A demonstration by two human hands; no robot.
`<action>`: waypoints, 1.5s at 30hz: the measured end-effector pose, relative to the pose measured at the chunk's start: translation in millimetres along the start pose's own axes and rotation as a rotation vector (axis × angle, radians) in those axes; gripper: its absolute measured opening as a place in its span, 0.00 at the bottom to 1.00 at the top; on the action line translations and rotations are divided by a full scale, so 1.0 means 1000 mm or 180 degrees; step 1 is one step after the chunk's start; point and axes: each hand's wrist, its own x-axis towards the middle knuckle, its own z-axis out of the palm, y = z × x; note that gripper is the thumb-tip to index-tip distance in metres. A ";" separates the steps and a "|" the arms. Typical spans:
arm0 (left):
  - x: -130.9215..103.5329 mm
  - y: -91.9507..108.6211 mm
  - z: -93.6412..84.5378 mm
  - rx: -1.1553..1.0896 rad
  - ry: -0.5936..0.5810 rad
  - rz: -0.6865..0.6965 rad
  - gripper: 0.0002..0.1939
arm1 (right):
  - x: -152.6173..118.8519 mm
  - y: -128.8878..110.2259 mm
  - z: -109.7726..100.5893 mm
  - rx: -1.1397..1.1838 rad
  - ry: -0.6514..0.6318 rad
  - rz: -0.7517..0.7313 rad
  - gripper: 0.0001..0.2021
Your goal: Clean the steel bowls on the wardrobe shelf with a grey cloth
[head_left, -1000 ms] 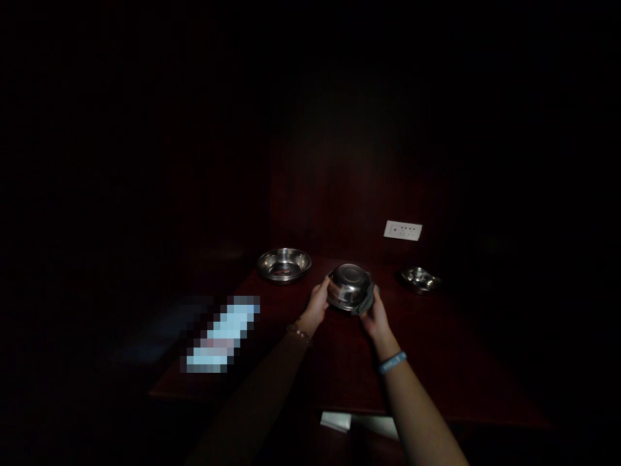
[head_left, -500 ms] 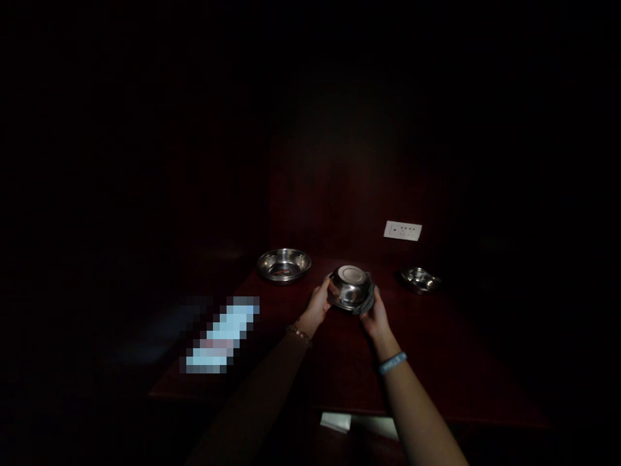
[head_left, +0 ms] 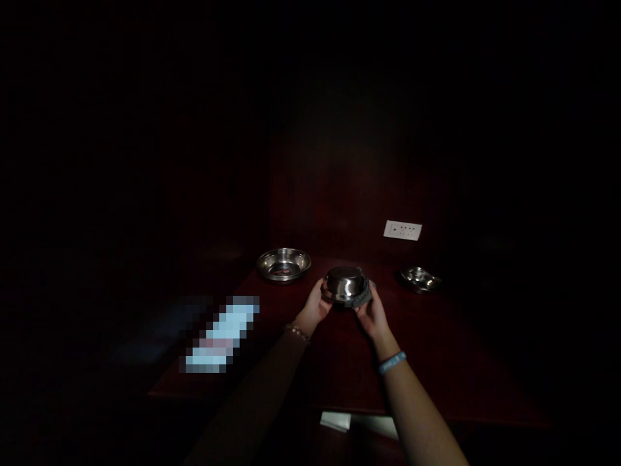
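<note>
A shiny steel bowl (head_left: 340,285) is held bottom up over the dark red table (head_left: 339,362), between my two hands. My left hand (head_left: 316,305) grips its left rim, thumb along the side. On the right, a grey cloth (head_left: 359,298) lies against the bowl's wall, and my right hand (head_left: 373,314) is closed round cloth and rim together. The fingers under the bowl are mostly hidden.
A wider steel bowl (head_left: 284,277) stands at the back left, with a small reddish thing inside. Another shallow steel dish (head_left: 421,279) sits at the back right. A white socket plate (head_left: 402,230) is on the back wall. A bright pixelated patch (head_left: 223,335) lies at left.
The bowl has shifted slightly left and tilted, so its pale base now shows as a darker, flatter oval. Both hands still hold it, and the cloth shows more on the right side.
</note>
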 end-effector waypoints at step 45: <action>0.006 -0.010 -0.003 0.0465 -0.0434 0.0578 0.19 | -0.001 0.004 0.004 -0.0088 -0.0140 -0.0139 0.11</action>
